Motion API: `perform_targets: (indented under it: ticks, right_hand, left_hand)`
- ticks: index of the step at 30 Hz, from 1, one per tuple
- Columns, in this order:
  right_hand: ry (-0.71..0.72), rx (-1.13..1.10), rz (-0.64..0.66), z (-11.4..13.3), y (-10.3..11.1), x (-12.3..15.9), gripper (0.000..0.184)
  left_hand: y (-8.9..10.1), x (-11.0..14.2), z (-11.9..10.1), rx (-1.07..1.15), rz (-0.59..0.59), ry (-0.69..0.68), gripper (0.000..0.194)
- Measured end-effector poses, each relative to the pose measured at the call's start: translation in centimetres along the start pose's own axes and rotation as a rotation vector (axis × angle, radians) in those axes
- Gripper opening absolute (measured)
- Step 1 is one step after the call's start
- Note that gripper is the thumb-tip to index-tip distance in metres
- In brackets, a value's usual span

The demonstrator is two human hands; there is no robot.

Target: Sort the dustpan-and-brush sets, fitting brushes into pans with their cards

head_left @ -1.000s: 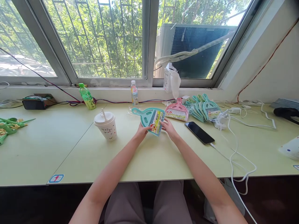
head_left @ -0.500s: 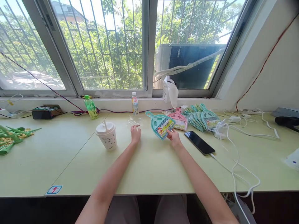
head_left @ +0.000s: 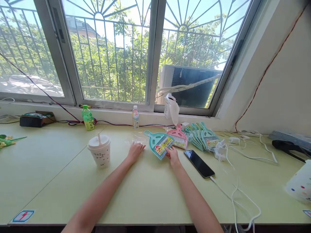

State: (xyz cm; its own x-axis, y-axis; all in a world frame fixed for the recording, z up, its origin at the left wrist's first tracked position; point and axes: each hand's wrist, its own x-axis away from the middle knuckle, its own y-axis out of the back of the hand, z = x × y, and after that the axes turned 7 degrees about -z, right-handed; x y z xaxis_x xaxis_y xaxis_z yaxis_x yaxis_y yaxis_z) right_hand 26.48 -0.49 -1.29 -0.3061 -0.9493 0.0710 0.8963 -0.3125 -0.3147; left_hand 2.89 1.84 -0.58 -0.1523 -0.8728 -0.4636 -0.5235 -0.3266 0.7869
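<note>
A teal mini dustpan (head_left: 153, 138) with a small brush and a yellow printed label on it is tilted over the table, its looped handle pointing up and left. My right hand (head_left: 173, 154) grips its lower right corner, the thumb on the front and the fingers behind. To the left, my left hand (head_left: 136, 152) rests palm down with its fingers partly stretched, holding nothing that I can see. Just beyond its fingertips lies a clear plastic bag (head_left: 138, 137). Whether the fingers touch the bag is hard to see.
A pink dustpan set (head_left: 178, 137) and a stack of teal sets (head_left: 202, 136) lie behind on the right. A phone (head_left: 199, 163) on a white cable sits nearer. A lidded cup (head_left: 100, 152), a green bottle (head_left: 87, 118) and a small bottle (head_left: 135, 117) stand left and behind.
The view has tilted up and shifted slightly right. My left hand has come closer to the clear bag, its fingers turned more to the right. My right hand still holds the teal dustpan.
</note>
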Motion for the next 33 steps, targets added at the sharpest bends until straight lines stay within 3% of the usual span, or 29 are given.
perform_targets:
  ticks: [2, 4, 5, 8, 10, 16, 21, 25, 29, 33]
  right_hand:
    - [-0.039, 0.042, 0.035, 0.0, -0.3, 0.4, 0.036]
    - [-0.067, 0.096, 0.095, 0.0, -0.5, 0.8, 0.034]
    - [-0.074, 0.126, 0.13, 0.1, -0.5, 1.0, 0.033]
    - [-0.076, 0.222, 0.221, 0.2, -0.4, 1.4, 0.034]
    - [-0.069, 0.26, 0.259, 0.2, -0.2, 1.4, 0.036]
    - [-0.091, 0.266, 0.142, 0.2, 0.3, 0.8, 0.033]
    - [0.004, 0.217, 0.02, 0.1, -0.3, 1.4, 0.034]
    - [0.004, 0.172, 0.155, 0.1, -1.5, 2.8, 0.037]
    - [-0.042, 0.13, 0.249, -0.4, -2.7, 4.2, 0.038]
    - [-0.062, 0.045, 0.174, -0.9, -3.2, 5.0, 0.039]
  left_hand:
    - [1.0, 1.5, 0.1, -0.044, -0.064, 0.087, 0.019]
    - [1.8, 2.6, 0.7, -0.077, -0.111, 0.142, 0.027]
    - [2.2, 3.1, 1.0, -0.09, -0.116, 0.155, 0.029]
    - [2.8, 3.6, 2.1, -0.115, -0.082, 0.214, 0.011]
    - [2.8, 3.5, 2.7, -0.121, -0.111, 0.249, 0.016]
    - [2.8, 2.8, 3.6, 0.019, -0.239, 0.296, 0.022]
    - [3.4, 2.8, 2.9, 0.033, -0.458, 0.253, 0.024]
    - [3.7, 2.9, 2.0, 0.106, -0.551, 0.23, 0.024]
    - [3.8, 3.1, 1.0, 0.193, -0.555, 0.152, 0.021]
    - [3.5, 3.6, -0.8, 0.25, -0.488, 0.009, 0.02]
